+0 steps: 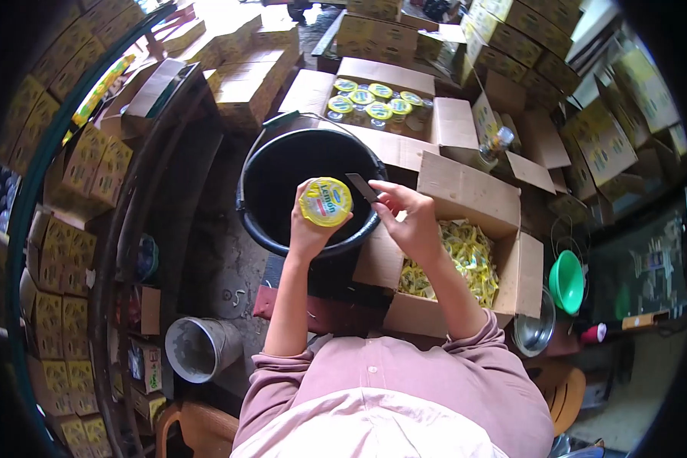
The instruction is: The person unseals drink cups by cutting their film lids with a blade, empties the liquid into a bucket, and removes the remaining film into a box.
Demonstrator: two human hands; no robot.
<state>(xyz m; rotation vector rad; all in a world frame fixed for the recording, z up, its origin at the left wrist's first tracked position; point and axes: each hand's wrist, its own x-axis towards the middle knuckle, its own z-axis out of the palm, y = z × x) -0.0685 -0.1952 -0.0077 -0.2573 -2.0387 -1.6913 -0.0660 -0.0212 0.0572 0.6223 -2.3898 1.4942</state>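
Over the black bucket [261, 164], my left hand [308, 233] is wrapped round a cup with a yellow-rimmed lid [326, 201] that reads "Lemon". The lid faces up toward the camera. My right hand [409, 217] pinches a thin dark flat blade [362, 188] between thumb and fingers, just right of the cup and apart from it. Beneath my right forearm, an open carton [469, 185] holds a heap of small yellow packets [466, 256]. Behind the bucket stands another open carton [385, 74] with several yellow-lidded cups [378, 111] and clear ones inside.
A grey bucket [200, 349] stands on the floor at lower left. At right are a green bowl [566, 282] and a metal bowl [536, 327]. Stacked yellow cartons [61, 252] line the left side, with more [599, 133] at the right. An orange chair [198, 431] is below.
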